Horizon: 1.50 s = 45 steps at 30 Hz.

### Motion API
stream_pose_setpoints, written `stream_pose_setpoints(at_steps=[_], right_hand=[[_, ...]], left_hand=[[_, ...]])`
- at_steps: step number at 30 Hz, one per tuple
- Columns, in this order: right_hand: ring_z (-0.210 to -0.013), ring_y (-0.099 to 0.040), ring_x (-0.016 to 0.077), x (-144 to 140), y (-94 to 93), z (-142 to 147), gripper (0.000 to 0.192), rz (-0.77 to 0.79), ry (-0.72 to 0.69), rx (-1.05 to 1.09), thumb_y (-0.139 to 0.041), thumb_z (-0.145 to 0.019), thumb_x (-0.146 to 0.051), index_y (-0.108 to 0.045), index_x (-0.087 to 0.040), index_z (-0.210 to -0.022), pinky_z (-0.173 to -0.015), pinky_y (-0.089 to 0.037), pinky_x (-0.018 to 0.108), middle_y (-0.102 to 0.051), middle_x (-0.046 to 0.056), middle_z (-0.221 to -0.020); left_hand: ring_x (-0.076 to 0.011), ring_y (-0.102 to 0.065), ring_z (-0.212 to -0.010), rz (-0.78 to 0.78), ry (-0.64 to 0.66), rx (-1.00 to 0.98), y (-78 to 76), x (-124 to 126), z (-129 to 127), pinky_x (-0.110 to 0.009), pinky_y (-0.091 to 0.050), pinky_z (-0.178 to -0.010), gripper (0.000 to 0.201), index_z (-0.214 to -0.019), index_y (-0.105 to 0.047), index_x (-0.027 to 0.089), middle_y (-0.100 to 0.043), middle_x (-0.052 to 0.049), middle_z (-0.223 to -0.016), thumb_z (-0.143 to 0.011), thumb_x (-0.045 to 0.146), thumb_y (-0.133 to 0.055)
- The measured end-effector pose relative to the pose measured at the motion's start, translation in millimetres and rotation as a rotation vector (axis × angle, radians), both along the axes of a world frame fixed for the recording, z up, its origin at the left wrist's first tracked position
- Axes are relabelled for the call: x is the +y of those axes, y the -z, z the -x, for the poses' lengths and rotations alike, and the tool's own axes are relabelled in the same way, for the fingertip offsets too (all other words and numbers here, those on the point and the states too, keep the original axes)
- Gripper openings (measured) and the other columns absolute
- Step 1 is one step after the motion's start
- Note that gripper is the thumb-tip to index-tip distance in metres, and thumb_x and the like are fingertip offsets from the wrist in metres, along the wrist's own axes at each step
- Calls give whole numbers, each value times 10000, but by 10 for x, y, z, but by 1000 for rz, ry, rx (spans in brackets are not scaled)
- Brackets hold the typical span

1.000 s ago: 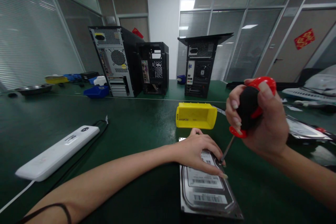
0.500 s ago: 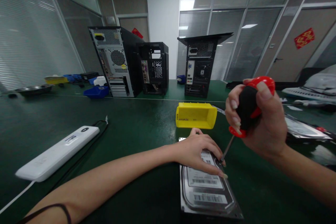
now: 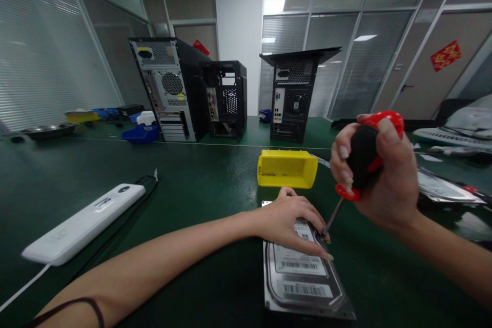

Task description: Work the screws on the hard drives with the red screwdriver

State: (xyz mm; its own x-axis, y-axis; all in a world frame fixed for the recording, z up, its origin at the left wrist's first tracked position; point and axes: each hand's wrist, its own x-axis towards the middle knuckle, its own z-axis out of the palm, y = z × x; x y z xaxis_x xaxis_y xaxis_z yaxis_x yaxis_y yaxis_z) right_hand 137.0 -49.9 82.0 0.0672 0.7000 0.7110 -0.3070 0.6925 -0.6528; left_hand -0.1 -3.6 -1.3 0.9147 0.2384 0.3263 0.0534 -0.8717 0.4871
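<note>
A silver hard drive with white barcode labels lies flat on the green table. Across its far half rests my left hand, gripping the drive with the thumb and fingers near its right edge. My right hand is wrapped round the red and black handle of a screwdriver. Its metal shaft slants down to the left, and the tip touches the drive's top near its right edge, between my left thumb and fingers. The screw under the tip is too small to make out.
A yellow bin stands just beyond the drive. To the left lies a white power strip with a dark cable. Computer cases and a blue bin stand at the back. Another drive lies on the right.
My right hand and the screwdriver handle have shifted very slightly to the right. My left hand and the hard drive have stayed put.
</note>
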Motion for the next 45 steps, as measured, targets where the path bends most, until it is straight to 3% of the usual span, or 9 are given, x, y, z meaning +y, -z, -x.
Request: stream_pose_setpoints(at_steps=[45], right_hand=[[-346,-423,79,2,-1,9,193,8,4,-32,-598,-803,-369,-451,-248,-834,-252,-296,181,-520,-50,-619]], left_hand=[[-179,-550,-1042,35,-21,47,-43,-21,-2,-328,-223,-922,256,-929,-666,244,-669,7,-1039,-755,431,-680]])
